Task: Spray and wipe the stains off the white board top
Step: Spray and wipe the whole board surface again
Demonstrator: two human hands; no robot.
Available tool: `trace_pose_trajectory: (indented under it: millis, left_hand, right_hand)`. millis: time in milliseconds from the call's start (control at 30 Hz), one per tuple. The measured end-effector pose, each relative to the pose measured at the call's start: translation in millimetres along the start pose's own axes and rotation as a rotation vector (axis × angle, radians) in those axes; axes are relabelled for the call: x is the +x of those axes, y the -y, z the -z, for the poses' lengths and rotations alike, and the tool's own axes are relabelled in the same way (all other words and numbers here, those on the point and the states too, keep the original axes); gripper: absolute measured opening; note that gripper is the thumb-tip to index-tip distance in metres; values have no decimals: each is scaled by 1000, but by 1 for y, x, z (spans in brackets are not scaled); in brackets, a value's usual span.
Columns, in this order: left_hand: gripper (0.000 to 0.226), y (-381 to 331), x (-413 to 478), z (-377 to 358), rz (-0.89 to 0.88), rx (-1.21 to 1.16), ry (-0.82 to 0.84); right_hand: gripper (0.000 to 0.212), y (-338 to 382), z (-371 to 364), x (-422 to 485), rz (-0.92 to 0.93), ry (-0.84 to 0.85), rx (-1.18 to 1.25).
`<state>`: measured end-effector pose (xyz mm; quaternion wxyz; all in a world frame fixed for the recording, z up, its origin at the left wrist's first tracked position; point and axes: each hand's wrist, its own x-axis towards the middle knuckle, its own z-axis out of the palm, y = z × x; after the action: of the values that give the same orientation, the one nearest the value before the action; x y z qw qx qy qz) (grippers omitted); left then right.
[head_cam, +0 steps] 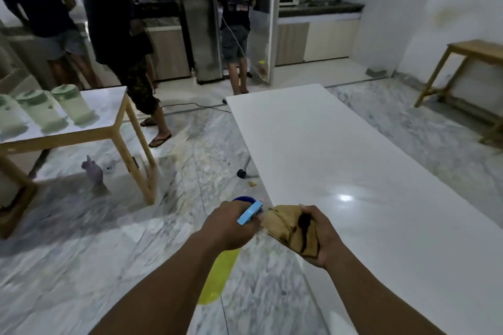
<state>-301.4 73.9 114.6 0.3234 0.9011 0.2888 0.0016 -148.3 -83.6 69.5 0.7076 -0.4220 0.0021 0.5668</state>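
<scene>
The long white board top (340,149) runs from the near right to the middle of the room, glossy with a light glare near my hands. My left hand (228,226) grips a spray bottle (217,275) with a yellow body and a blue trigger head, held just off the board's left edge over the floor. My right hand (321,236) holds a folded tan cloth (288,228) with dark stains, above the board's near left edge. No stains show clearly on the board surface.
A wooden table (117,128) with several pale green containers stands at the left. Three people stand at the back near the fridge (201,22) and counter. A purple bottle (94,171) sits on the marble floor. A cable (190,106) crosses the floor. Another wooden table (468,57) is far right.
</scene>
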Motion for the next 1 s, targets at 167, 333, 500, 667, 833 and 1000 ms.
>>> trace_pose_trajectory:
  millis: [167, 333, 500, 667, 833, 1000]
  left_hand:
    - [32, -7, 70, 1, -119, 53, 93]
    - [39, -31, 146, -10, -191, -13, 167]
    - [31, -67, 215, -21, -269, 57, 258]
    - [32, -110, 277, -50, -385, 52, 267]
    - [36, -159, 299, -94, -528, 19, 396]
    - [33, -199, 305, -135, -689, -25, 552]
  right_hand:
    - [68, 33, 33, 28, 92, -146, 42]
    - [54, 75, 60, 66, 183, -149, 105]
    - [56, 110, 95, 88, 221, -283, 70]
    - [54, 147, 141, 75, 246, -446, 169]
    - [42, 161, 167, 31, 331, -533, 230]
    - [50, 151, 190, -15, 385, -624, 234]
